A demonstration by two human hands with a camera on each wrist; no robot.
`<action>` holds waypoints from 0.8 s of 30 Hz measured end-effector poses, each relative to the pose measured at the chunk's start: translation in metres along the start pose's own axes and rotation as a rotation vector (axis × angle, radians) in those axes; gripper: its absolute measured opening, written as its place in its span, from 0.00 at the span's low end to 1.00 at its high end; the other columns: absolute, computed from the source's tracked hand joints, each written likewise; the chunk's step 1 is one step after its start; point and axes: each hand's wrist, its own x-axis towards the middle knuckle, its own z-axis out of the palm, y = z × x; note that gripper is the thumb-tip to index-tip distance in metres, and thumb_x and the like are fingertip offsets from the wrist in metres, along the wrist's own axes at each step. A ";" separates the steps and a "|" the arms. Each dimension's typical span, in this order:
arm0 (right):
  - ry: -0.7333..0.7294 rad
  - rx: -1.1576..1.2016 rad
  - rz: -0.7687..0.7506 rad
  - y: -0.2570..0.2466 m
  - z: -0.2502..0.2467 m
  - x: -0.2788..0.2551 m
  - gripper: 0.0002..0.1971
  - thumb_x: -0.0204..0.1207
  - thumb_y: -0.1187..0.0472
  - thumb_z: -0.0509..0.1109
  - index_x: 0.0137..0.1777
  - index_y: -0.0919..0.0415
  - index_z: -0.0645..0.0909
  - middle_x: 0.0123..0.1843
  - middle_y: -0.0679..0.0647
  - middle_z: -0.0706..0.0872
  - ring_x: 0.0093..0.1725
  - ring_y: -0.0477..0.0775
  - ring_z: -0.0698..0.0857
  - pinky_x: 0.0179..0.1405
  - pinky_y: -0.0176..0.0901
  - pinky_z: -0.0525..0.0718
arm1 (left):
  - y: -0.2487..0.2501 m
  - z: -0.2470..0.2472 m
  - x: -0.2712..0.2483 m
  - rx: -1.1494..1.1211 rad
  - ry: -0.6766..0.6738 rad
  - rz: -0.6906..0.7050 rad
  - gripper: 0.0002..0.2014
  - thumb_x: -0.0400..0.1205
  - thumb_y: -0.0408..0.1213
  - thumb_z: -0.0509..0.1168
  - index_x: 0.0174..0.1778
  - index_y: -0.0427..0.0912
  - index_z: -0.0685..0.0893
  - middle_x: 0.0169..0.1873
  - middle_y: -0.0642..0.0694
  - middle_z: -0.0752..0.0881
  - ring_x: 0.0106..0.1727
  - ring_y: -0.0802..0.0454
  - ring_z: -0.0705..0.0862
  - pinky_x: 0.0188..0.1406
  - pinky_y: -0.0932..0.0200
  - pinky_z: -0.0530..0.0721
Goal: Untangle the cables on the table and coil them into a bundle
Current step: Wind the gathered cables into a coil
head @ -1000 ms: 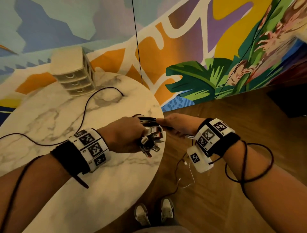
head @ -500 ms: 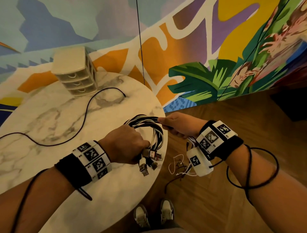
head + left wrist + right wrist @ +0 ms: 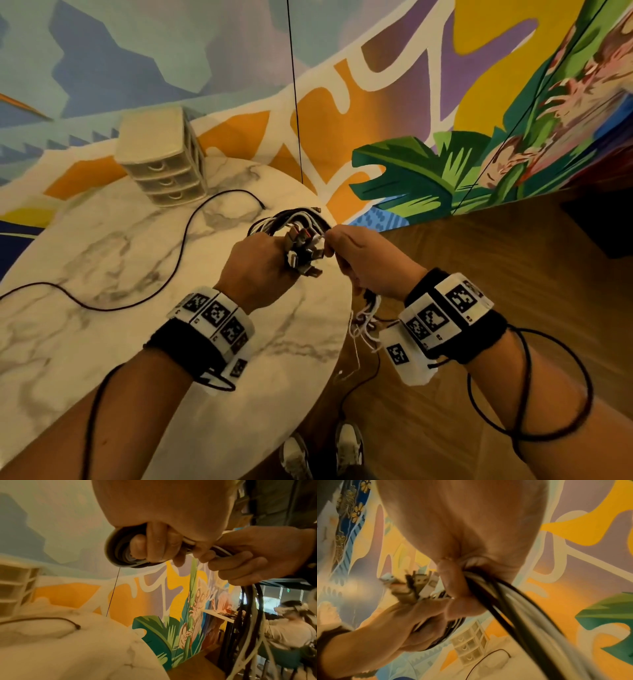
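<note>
My left hand (image 3: 263, 265) grips a coil of black and white cables (image 3: 291, 219) above the marble table's right edge. The coil's loop (image 3: 118, 550) curls around the left fingers in the left wrist view. A cluster of USB plugs (image 3: 305, 255) sticks out between the two hands. Close beside it, my right hand (image 3: 368, 265) grips the loose strands (image 3: 508, 599) running out of the coil. Their tails (image 3: 366, 318) hang below the right wrist toward the floor. One thin black cable (image 3: 185, 240) lies loose on the table.
The round marble table (image 3: 102, 342) stands against a painted mural wall. A small cream drawer unit (image 3: 161, 161) sits at its far side. Wooden floor (image 3: 479, 274) lies to the right, and my shoes (image 3: 322, 452) are below. Another person (image 3: 291, 627) sits at a far table.
The coil has turned over, so the plugs that hung below my left hand now stick up between the hands. My right hand has moved in close to the left with the strands.
</note>
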 end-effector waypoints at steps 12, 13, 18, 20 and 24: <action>0.068 0.404 -0.035 0.002 0.020 -0.014 0.13 0.87 0.61 0.51 0.44 0.65 0.72 0.24 0.53 0.64 0.16 0.44 0.61 0.14 0.34 0.61 | -0.006 0.024 -0.006 -0.547 -0.015 -0.165 0.07 0.78 0.49 0.66 0.41 0.54 0.87 0.37 0.50 0.89 0.41 0.47 0.85 0.46 0.43 0.84; 0.064 0.430 -0.039 0.000 0.018 -0.014 0.12 0.87 0.61 0.52 0.44 0.65 0.71 0.23 0.53 0.63 0.16 0.44 0.61 0.14 0.34 0.60 | -0.007 0.025 -0.007 -0.534 -0.017 -0.148 0.06 0.80 0.42 0.68 0.39 0.59 0.85 0.35 0.55 0.87 0.41 0.49 0.85 0.46 0.45 0.84; 0.049 0.439 -0.042 -0.003 0.025 -0.016 0.14 0.86 0.62 0.52 0.37 0.60 0.68 0.26 0.55 0.63 0.17 0.44 0.61 0.15 0.33 0.61 | -0.008 0.026 -0.007 -0.589 0.048 -0.099 0.12 0.80 0.42 0.67 0.35 0.66 0.79 0.32 0.57 0.84 0.36 0.50 0.82 0.40 0.49 0.82; 0.035 0.483 -0.038 -0.005 0.025 -0.014 0.12 0.85 0.64 0.53 0.38 0.59 0.67 0.26 0.54 0.63 0.18 0.44 0.60 0.15 0.33 0.60 | 0.000 0.021 -0.005 -0.781 0.028 -0.171 0.13 0.79 0.50 0.65 0.27 0.63 0.79 0.21 0.57 0.78 0.26 0.53 0.73 0.28 0.56 0.72; -0.018 0.520 -0.016 -0.008 0.032 -0.015 0.12 0.83 0.68 0.53 0.37 0.59 0.66 0.25 0.52 0.64 0.17 0.43 0.61 0.14 0.32 0.61 | 0.005 0.016 -0.002 -1.329 -0.032 -0.314 0.19 0.77 0.62 0.63 0.44 0.49 0.85 0.34 0.42 0.72 0.34 0.54 0.70 0.31 0.65 0.65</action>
